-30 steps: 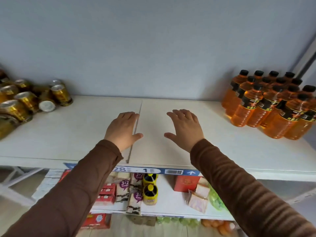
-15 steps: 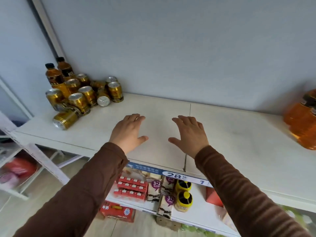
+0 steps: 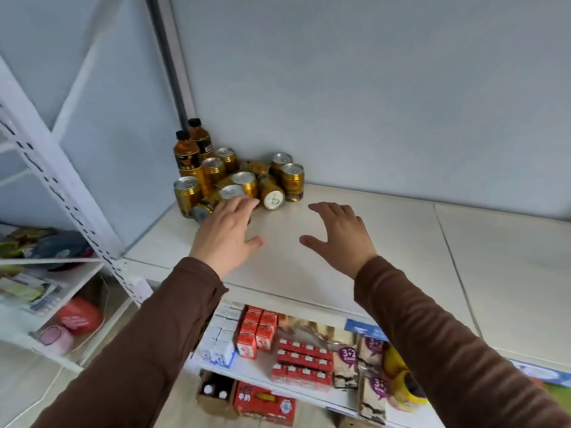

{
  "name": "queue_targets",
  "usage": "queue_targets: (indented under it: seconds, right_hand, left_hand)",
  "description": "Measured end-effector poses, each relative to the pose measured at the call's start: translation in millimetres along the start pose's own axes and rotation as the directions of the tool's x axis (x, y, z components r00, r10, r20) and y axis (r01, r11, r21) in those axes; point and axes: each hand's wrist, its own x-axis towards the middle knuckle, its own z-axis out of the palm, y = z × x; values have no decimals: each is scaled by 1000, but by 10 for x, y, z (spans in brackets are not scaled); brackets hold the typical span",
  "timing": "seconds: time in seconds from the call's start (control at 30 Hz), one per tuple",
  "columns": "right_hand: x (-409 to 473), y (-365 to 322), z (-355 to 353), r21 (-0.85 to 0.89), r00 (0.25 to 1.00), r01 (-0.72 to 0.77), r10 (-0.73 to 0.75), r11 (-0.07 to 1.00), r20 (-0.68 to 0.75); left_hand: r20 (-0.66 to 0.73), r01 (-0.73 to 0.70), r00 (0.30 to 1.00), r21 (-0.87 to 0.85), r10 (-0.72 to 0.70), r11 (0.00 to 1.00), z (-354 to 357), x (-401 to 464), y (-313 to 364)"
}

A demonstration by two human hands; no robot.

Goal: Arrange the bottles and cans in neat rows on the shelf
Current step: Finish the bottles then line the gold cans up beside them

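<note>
Gold cans (image 3: 244, 180) are heaped on the shelf (image 3: 386, 242), some upright, one (image 3: 272, 193) toppled base-forward. Both grips, left hand (image 3: 225, 233) and right hand (image 3: 336, 236), are spread apart. "3+2" is read below.

brown ribbed sleeves (image 3: 148, 344) (long), bare hands

left hand (image 3: 224, 231) has reached the gold cans (image 3: 244, 180); amber bottles gone from view.

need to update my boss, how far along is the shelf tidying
Barely started here. The gold cans sit in a jumble in the back corner, several on their sides, with two bottles behind them. Nothing is in hand: the left hand is open and reaching the pile, the right hand open above the shelf. All the lining up is left.
</note>
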Motion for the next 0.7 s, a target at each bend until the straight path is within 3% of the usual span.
queue_targets:
  seconds: [0.2,0.43,0.57,0.7]
  right_hand:
    - [613,-715,161,37,1000,7,-6,999,-14]
    - [1602,-1091,311,37,999,51,-51,998,6]
    - [2184,-1155,466,145,997,63,-68,987,29]
    - [2701,-1278,667,351,997,-16,-12,936,79]
  left_hand:
    - [-36,49,998,-31,-50,998,-278,187,-876]
    - [-53,187,980,-71,-191,980,-223,599,-1701]
    - [-23,302,951,-114,-307,946,-63,878,-2016]
    - [66,400,916,-219,-395,890,68,1112,-2266]
